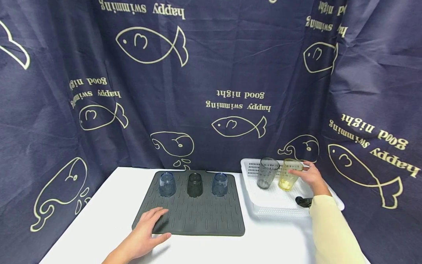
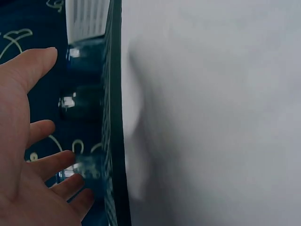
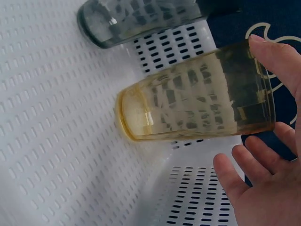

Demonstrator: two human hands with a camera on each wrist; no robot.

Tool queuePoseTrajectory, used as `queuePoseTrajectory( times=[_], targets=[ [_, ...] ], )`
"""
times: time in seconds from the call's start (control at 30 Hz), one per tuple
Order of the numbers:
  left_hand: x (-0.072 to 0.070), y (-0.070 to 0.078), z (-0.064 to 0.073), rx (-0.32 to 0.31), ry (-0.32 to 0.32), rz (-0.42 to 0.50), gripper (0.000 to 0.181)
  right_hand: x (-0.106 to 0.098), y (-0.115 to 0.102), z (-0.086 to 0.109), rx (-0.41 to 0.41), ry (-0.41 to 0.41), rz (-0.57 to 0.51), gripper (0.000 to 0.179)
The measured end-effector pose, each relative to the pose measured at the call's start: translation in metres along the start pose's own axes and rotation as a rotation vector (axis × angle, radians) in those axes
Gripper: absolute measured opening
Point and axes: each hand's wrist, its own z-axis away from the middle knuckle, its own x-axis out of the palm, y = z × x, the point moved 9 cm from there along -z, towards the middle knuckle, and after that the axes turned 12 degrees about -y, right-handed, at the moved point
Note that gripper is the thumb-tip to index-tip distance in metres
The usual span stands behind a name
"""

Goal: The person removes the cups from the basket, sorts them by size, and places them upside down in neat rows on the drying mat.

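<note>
My right hand [image 1: 311,176] holds a yellow-tinted clear glass [image 1: 290,175] near its rim. In the right wrist view the thumb lies on one side of the yellow glass [image 3: 188,99] and the index finger touches the other, with the remaining fingers loose. The glass is upright, slightly tilted, within a white perforated basket [image 1: 280,212]. Beside it in the basket stands a grey-tinted glass [image 1: 267,174]. My left hand [image 1: 143,233] hovers with parted fingers over the near left corner of a dark grey ribbed mat [image 1: 197,220], holding nothing.
Three small tumblers stand in a row along the mat's back: a blue one [image 1: 167,185], a dark one [image 1: 195,186] and another blue one [image 1: 219,185]. A black object [image 1: 303,201] shows by the right wrist. Dark blue printed curtains [image 1: 204,73] enclose the white table [image 1: 99,209].
</note>
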Motion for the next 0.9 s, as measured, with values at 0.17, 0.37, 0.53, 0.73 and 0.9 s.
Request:
queuePoseTrajectory(
  times=[0.17, 0.37, 0.53, 0.73, 0.9],
  targets=[
    [0.009, 0.014, 0.003, 0.024, 0.014, -0.002, 0.070, 0.003, 0.001, -0.005, -0.010, 0.002, -0.011, 0.106],
    [0.022, 0.021, 0.001, 0.033, -0.047, 0.045, 0.071, 0.008, 0.000, -0.007, -0.004, 0.019, 0.009, 0.104],
    [0.024, 0.024, 0.001, 0.038, -0.066, 0.066, 0.072, 0.007, -0.003, -0.011, -0.046, 0.048, 0.005, 0.093],
    [0.026, 0.025, 0.000, 0.027, -0.081, 0.086, 0.073, 0.007, -0.002, -0.015, -0.062, 0.065, 0.041, 0.085],
    [0.029, 0.026, -0.001, 0.036, -0.092, 0.085, 0.074, 0.008, 0.001, -0.017, -0.038, 0.050, 0.052, 0.096]
  ],
)
